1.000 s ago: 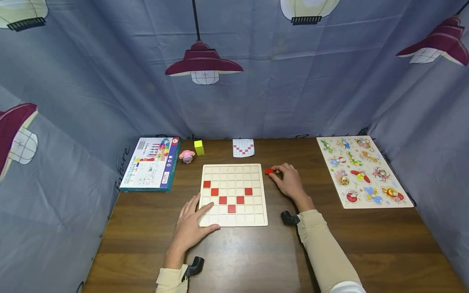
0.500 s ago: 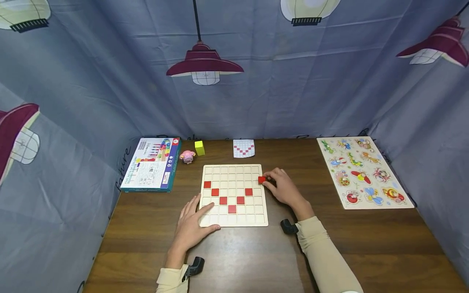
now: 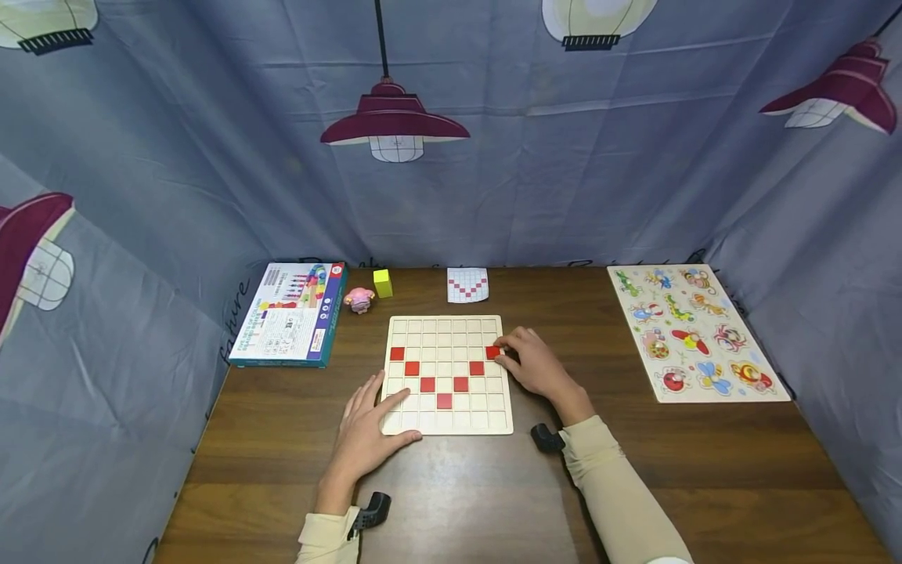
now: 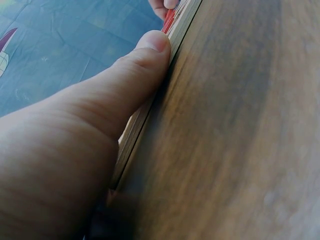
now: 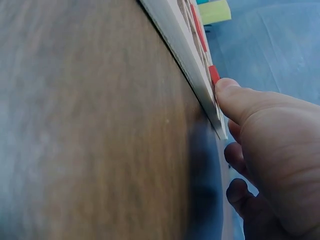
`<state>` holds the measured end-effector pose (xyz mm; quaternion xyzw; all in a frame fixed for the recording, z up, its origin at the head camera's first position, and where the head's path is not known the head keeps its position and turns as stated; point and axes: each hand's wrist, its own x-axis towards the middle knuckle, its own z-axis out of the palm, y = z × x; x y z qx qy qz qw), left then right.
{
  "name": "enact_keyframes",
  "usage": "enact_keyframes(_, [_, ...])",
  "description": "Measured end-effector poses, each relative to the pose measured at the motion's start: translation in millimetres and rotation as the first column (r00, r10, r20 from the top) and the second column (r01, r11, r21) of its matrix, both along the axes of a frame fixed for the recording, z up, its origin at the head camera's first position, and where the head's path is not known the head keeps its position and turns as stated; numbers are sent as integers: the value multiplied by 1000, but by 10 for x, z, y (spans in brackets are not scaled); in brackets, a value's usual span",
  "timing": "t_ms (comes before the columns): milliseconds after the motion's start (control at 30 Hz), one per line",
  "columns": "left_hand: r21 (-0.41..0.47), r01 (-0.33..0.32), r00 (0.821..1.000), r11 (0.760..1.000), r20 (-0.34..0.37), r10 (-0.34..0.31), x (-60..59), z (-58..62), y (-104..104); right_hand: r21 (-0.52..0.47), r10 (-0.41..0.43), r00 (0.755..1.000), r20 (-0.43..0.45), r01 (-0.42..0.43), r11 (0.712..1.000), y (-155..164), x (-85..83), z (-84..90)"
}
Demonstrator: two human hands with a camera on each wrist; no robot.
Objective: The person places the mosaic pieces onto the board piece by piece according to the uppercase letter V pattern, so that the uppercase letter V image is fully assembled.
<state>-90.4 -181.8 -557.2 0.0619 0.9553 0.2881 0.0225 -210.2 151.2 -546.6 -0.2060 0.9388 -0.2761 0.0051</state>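
Note:
A pale wooden grid board (image 3: 451, 419) lies in the middle of the brown table. Several red tiles (image 3: 427, 385) sit in its cells and form a V. My right hand (image 3: 524, 364) reaches over the board's right edge and pinches one red tile (image 3: 492, 352) at the rightmost column, level with the V's top left tile. In the right wrist view the thumb (image 5: 240, 100) lies by that tile (image 5: 214, 75) at the board's rim. My left hand (image 3: 366, 431) rests flat on the board's near left corner, fingers spread. Its thumb (image 4: 145, 55) presses the board's side (image 4: 145, 117).
Behind the board are a small pattern card (image 3: 468, 284), a yellow block (image 3: 383, 283) and a pink toy figure (image 3: 359, 299). A colourful box (image 3: 289, 315) lies at the back left. An animal peg puzzle (image 3: 694, 333) lies on the right. Blue curtains close in three sides.
My right hand has carried the red tile leftward from the table beside the board onto the board's rightmost column. The left hand has stayed put.

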Motion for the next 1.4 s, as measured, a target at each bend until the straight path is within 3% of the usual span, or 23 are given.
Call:
enact_keyframes(333, [10, -2, 1000, 1000, 3, 2, -2, -7, 10, 17, -10, 1000, -4, 11, 1000, -37, -10, 0])
enact_keyframes(600, [19, 5, 999, 1000, -37, -4, 12, -14, 12, 26, -12, 1000, -10, 12, 1000, -44, -22, -2])
enact_keyframes(1400, [9, 14, 1000, 1000, -18, -14, 43, 30, 37, 14, -24, 1000, 4, 24, 1000, -5, 46, 62])
